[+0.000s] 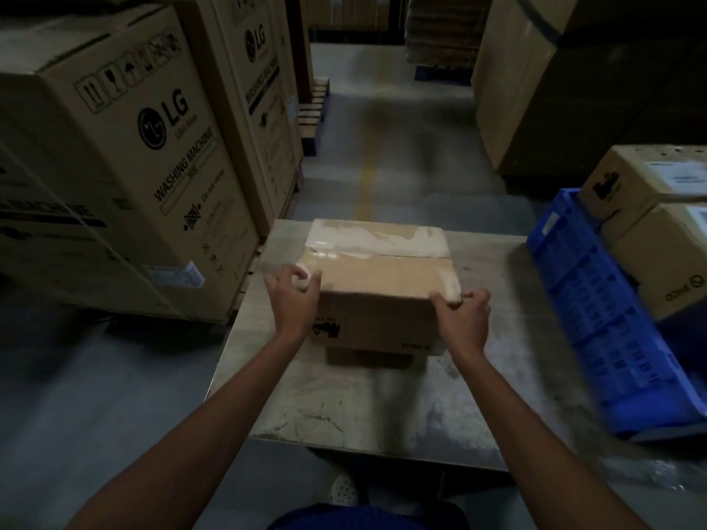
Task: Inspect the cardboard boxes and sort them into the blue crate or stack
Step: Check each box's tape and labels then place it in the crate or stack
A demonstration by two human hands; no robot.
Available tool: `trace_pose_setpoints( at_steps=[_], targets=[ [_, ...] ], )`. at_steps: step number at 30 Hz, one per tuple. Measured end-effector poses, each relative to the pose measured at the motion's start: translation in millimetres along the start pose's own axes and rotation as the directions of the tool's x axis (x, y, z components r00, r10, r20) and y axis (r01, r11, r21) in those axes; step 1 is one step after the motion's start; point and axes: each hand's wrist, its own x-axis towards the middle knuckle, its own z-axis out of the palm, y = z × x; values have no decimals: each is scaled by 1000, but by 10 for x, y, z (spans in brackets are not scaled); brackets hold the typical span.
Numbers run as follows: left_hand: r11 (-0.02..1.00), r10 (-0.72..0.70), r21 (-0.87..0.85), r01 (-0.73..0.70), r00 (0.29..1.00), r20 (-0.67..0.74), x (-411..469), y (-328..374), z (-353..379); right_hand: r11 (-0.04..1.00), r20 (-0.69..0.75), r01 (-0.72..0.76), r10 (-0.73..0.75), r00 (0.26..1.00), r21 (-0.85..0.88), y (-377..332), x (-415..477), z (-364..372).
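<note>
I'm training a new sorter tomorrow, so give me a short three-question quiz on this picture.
1. True or false: both the left hand and right hand hold the box.
2. The crate is on the person's: A left, B right, C lap.
3. Fill in: the big cartons at left read LG WASHING ____.
Key: 1 true; 2 B; 3 MACHINE.

Warehouse: stacked washing-machine cartons [153, 154], pallets [313, 109].
</note>
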Motion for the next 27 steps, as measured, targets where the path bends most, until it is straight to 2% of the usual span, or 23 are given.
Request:
trace_pose_setpoints(
  at_steps=[3, 5, 7, 9, 10, 11, 12, 14, 18, 23, 25, 27],
  targets=[
    [996, -56, 75, 52, 997, 60, -232, -372, 30, 993, 61, -70, 76, 995, -97, 249, -158, 104],
    [989, -21, 145, 11, 997, 72, -293, -498, 19, 977, 97, -101, 120, 988, -185, 305, -244, 122],
    [942, 194, 258, -214, 976, 100, -266, -523, 22, 929, 99, 19, 19, 995, -368, 297, -285, 172],
    [767, 468, 369, -525, 851, 237, -170, -472, 76, 832, 163, 261, -206, 965, -489, 214, -293, 289],
    [672, 536, 393, -628, 778, 327, -105, -420, 124, 784, 229, 383, -308, 923, -489, 133, -283, 372],
    [611, 547, 403, -681, 732, 407, -42, -356, 177, 739, 306, 480, -373, 876, -474, 40, -265, 465],
    [584, 515, 416, -698, 714, 475, 20, -296, 227, 691, 386, 548, -397, 833, -471, -42, -233, 565],
    [572, 379, 466, -675, 721, 580, 111, -238, 322, 596, 521, 626, -368, 770, -504, -125, -141, 745],
    [543, 96, 576, -611, 726, 680, 157, -303, 441, 500, 643, 671, -261, 720, -548, -13, -56, 911],
    [537, 45, 573, -619, 699, 713, 218, -288, 452, 499, 690, 679, -202, 695, -539, -61, 37, 901],
    [546, 80, 590, -595, 738, 670, 205, -288, 439, 527, 652, 645, -207, 730, -554, -99, 60, 831],
    [580, 78, 646, -496, 823, 562, 186, -290, 435, 642, 469, 482, -209, 858, -596, -83, 63, 699]
  ],
)
